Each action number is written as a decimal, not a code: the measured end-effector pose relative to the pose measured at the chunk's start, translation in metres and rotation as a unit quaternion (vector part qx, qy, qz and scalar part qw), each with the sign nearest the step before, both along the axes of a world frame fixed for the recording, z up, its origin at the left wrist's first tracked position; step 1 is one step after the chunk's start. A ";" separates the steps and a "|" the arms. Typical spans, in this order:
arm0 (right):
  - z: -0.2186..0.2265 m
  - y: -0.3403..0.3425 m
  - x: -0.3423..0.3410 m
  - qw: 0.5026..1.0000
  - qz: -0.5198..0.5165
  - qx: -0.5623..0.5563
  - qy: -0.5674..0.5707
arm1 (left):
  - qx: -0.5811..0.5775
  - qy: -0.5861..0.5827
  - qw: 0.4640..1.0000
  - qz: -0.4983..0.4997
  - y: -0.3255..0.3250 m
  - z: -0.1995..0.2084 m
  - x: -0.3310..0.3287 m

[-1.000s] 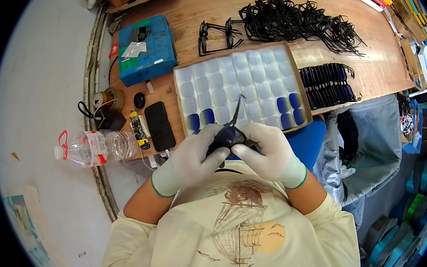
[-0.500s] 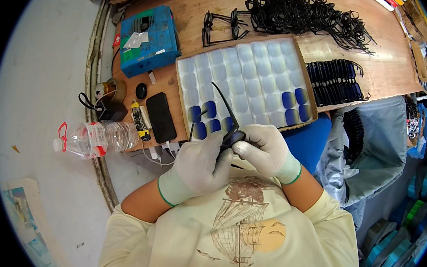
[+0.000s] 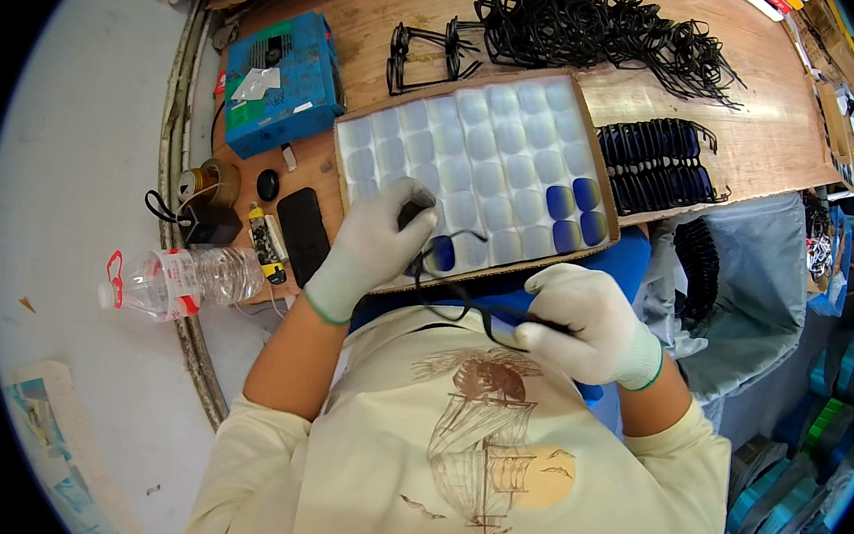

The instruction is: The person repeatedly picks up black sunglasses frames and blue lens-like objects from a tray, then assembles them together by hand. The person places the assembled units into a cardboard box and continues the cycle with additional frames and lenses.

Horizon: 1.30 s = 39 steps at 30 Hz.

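My gloved right hand (image 3: pixel 588 325) is closed on a black eyeglass frame (image 3: pixel 486 319), held low in front of my shirt. Its thin temples reach left and up over the tray's near edge. Above the near left part of a tray of lenses (image 3: pixel 606 161), my gloved left hand (image 3: pixel 374 243) has thumb and fingers curled round a dark lens (image 3: pixel 412 213), partly hidden by the glove. Another dark blue lens (image 3: pixel 442 253) lies in the tray just right of that hand. Most other lenses there are pale; several dark blue ones (image 3: pixel 577 214) sit at the near right corner.
Behind the tray lies a tangled heap of black frames (image 3: pixel 586 29); two frames (image 3: pixel 429 51) stand left of it. Rows of dark-lensed glasses (image 3: pixel 661 165) lie at right. A blue box (image 3: pixel 283 85), a phone (image 3: pixel 303 235) and a plastic bottle (image 3: pixel 180 280) are at left.
My hands have moved apart from holding the frame together. The left has let go and reached forward over the lens tray; the right has drawn right and down with the frame.
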State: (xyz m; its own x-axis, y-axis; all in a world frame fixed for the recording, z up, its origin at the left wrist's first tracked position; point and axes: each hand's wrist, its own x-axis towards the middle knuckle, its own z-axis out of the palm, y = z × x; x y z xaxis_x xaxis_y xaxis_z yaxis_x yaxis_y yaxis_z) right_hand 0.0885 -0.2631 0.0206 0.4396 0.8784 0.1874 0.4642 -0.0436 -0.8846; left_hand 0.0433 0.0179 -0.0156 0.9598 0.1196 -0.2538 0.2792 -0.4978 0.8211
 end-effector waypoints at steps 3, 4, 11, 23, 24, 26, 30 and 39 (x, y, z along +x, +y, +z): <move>0.005 0.003 -0.025 0.959 -0.206 0.008 0.195 | 0.337 0.063 0.933 -0.111 -0.015 -0.052 -0.013; -0.003 0.004 -0.031 0.942 -0.220 0.028 0.250 | 0.347 0.062 0.928 -0.122 -0.018 -0.056 -0.018; -0.028 0.031 -0.051 0.942 -0.184 0.078 0.271 | 0.258 0.120 0.950 -0.127 -0.018 -0.059 -0.018; -0.026 0.058 -0.048 0.921 -0.250 0.069 0.289 | -0.241 -0.030 0.970 0.019 -0.016 0.011 -0.042; -0.031 0.056 -0.045 0.926 -0.257 0.072 0.268 | -0.265 -0.063 0.961 0.042 -0.015 0.011 -0.044; -0.033 0.055 -0.043 0.921 -0.279 0.080 0.261 | -0.312 -0.040 0.949 0.040 -0.010 0.010 -0.046; -0.021 0.056 -0.046 0.946 -0.187 0.028 0.262 | -0.398 -0.023 0.916 0.030 -0.017 0.006 -0.049; -0.017 0.046 -0.044 0.914 -0.093 0.039 0.393 | -0.493 0.043 0.868 -0.044 -0.004 0.022 -0.049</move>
State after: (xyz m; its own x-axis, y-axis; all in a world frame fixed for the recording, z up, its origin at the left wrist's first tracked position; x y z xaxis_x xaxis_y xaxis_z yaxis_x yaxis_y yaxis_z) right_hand 0.0444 -0.2171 0.0041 0.6054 0.7726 -0.1913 -0.3249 0.0205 -0.9455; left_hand -0.0057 0.0140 0.0061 0.9266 -0.2693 -0.2624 0.3572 0.4131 0.8377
